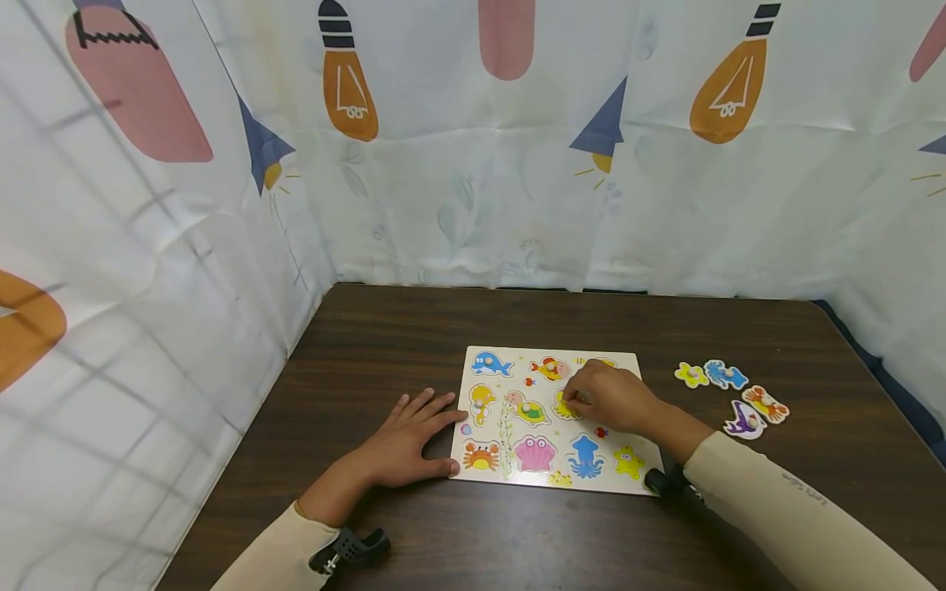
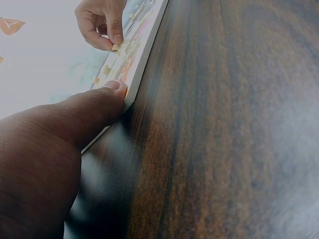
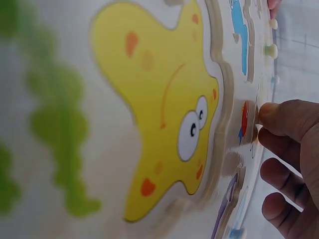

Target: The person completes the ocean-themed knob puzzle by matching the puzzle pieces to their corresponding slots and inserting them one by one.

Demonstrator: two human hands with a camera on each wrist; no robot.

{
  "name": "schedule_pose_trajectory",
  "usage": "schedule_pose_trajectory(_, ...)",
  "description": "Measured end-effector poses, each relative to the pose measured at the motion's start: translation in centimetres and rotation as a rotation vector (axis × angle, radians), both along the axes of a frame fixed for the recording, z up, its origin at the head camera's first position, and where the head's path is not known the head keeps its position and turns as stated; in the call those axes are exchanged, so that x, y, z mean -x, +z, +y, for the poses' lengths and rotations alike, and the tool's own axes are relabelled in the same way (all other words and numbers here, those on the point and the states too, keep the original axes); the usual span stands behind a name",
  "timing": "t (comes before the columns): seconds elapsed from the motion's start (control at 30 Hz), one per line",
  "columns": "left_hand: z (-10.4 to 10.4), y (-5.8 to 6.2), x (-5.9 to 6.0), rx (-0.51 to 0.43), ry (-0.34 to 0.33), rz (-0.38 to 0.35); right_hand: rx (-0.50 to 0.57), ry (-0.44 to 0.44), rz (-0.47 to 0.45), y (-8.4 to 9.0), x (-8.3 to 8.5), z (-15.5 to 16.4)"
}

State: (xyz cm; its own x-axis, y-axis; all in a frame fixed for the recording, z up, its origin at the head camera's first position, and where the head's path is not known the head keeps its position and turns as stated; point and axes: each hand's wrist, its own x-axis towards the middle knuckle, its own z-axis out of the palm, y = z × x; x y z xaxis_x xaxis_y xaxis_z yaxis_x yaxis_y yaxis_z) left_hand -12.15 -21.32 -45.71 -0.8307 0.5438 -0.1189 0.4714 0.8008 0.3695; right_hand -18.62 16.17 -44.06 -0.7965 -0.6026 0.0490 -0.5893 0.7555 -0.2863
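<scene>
A sea-animal knob puzzle board (image 1: 510, 472) lies flat on the table. My right hand (image 1: 612, 397) is over its right half and pinches the small knob of a yellow puzzle piece (image 1: 565, 405). In the left wrist view that knob (image 2: 115, 47) shows between thumb and finger. My left hand (image 1: 409, 442) lies with fingers spread at the board's left edge, its thumb (image 2: 107, 97) touching the corner. Whale (image 1: 489, 364), turtle (image 1: 530, 412) and pink shell (image 1: 534, 452) pictures are among those on the board. In the right wrist view, the starfish picture (image 3: 159, 94) lies in a recess.
To the board's right lie a loose yellow starfish piece (image 1: 691, 375), a blue piece (image 1: 726, 375), an orange-and-white piece (image 1: 765, 405) and a purple piece (image 1: 745, 420). The dark wooden table (image 1: 399, 328) meets printed curtains (image 1: 458, 213) at the back and left.
</scene>
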Motion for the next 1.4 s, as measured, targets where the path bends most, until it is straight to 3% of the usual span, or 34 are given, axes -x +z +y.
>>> schedule_pose_trajectory(0.5, -0.1, -0.1, 0.0, -0.013, 0.004, -0.01, 0.001, -0.026, -0.005, 0.3, -0.4, 1.8)
schedule_pose_trajectory(1.4, 0.0, -0.1, 0.1, -0.009, 0.004, -0.014, -0.03, -0.186, -0.043, 0.5, -2.2, 8.3)
